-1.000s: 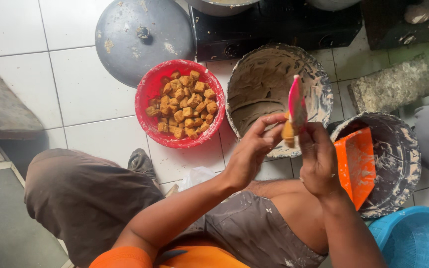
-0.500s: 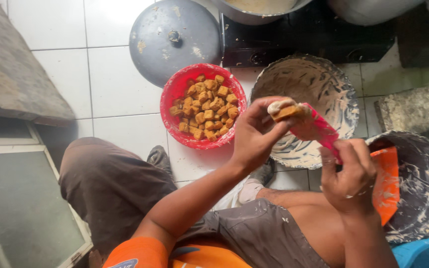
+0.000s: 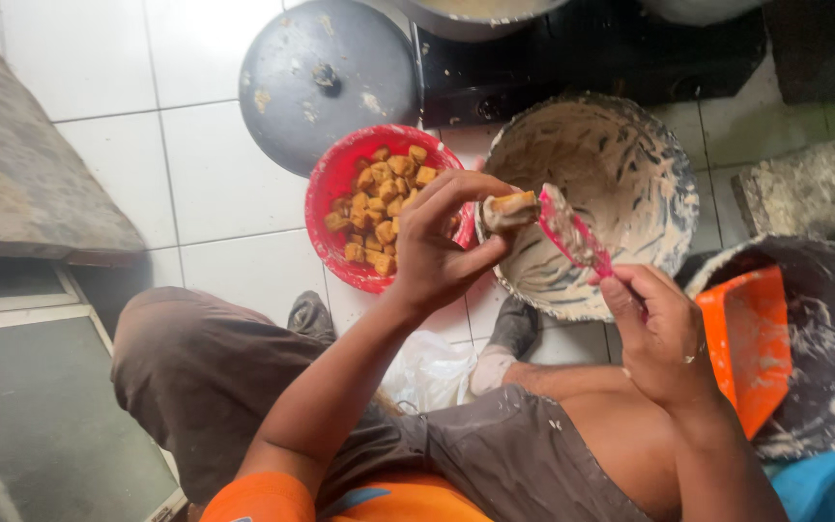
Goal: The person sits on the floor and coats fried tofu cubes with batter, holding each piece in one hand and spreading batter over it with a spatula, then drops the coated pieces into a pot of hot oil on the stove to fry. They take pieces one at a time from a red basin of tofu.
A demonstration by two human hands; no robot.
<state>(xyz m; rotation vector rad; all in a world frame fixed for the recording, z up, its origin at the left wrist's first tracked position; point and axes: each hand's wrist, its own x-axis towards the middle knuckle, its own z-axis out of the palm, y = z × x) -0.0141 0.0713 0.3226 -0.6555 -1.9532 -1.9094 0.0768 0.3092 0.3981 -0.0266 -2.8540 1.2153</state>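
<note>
My left hand [image 3: 442,242] holds a golden fried tofu piece [image 3: 508,210] smeared with pale filling, raised over the floor between two bowls. My right hand [image 3: 661,333] grips a pink spatula [image 3: 575,235], whose paste-coated blade touches the tofu piece. Just behind them sits a large metal bowl [image 3: 630,126] scraped nearly bare of pale batter. A red bowl [image 3: 332,184] with several fried tofu cubes [image 3: 385,205] stands to the left of my left hand.
A round grey pot lid [image 3: 326,82] lies on the white tiles beyond the red bowl. A black stove [image 3: 572,58] is at the top. At right a batter-smeared basin [image 3: 828,338] holds an orange scoop [image 3: 746,338]; a blue tub [image 3: 833,488] sits below it.
Both hands have shifted left and lowered slightly. The spatula blade now rests against the tofu piece in my left hand, and the piece shows more pale filling.
</note>
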